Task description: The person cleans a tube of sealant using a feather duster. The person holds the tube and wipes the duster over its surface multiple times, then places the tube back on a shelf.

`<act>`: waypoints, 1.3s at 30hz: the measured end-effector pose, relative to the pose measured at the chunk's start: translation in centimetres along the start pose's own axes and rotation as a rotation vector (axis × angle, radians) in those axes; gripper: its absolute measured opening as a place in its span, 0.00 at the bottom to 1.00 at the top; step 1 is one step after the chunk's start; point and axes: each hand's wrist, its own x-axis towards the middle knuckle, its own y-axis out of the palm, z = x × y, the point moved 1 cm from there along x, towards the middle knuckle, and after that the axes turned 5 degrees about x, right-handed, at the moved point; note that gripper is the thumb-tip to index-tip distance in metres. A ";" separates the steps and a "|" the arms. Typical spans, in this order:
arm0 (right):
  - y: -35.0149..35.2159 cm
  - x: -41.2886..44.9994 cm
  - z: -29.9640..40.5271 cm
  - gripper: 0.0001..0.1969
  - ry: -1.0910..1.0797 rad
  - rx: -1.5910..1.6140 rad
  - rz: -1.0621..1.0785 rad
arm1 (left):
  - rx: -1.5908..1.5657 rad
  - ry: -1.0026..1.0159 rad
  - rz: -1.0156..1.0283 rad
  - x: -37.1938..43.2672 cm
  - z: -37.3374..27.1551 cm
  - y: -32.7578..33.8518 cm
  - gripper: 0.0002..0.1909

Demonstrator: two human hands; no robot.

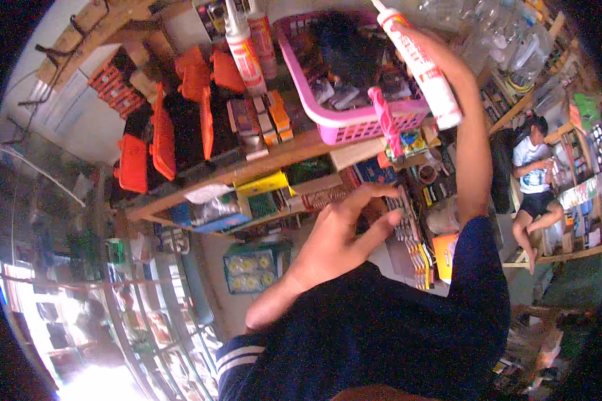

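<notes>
My right hand (434, 47), raised at the upper right, grips a white sealant cartridge (429, 80) with red print and a pointed nozzle. The cartridge slants beside a pink plastic basket (326, 120) of dark and clear-wrapped goods. My left hand (336, 240) hangs in front of my chest with thumb and forefinger apart. Its fingertips are close to a row of small packs (411, 235); nothing shows between them. Another sealant cartridge (246, 60) stands upright on the wooden shelf (220, 180), with a similar one (263, 42) behind it.
Orange plastic bins (163, 135) and small boxes (266, 118) sit left of the basket. A pink wrapped item (385, 120) hangs at its front. Below are cartons (268, 185) and a green crate (251, 268). A person (532, 165) sits at the right. A glass display case (145, 321) stands lower left.
</notes>
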 end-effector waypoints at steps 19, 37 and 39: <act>9.6 -12.1 2.8 0.21 -0.576 -0.654 -0.324 | -1.027 -0.182 0.005 -3.4 7.8 -1.5 0.29; 8.0 -17.1 0.5 0.25 -0.478 -0.153 -0.193 | -0.842 -0.124 -0.293 -8.9 9.3 -6.2 0.37; 6.8 -19.6 0.3 0.25 -0.353 -0.104 -0.314 | -0.400 0.014 -0.474 -6.8 13.3 -4.6 0.37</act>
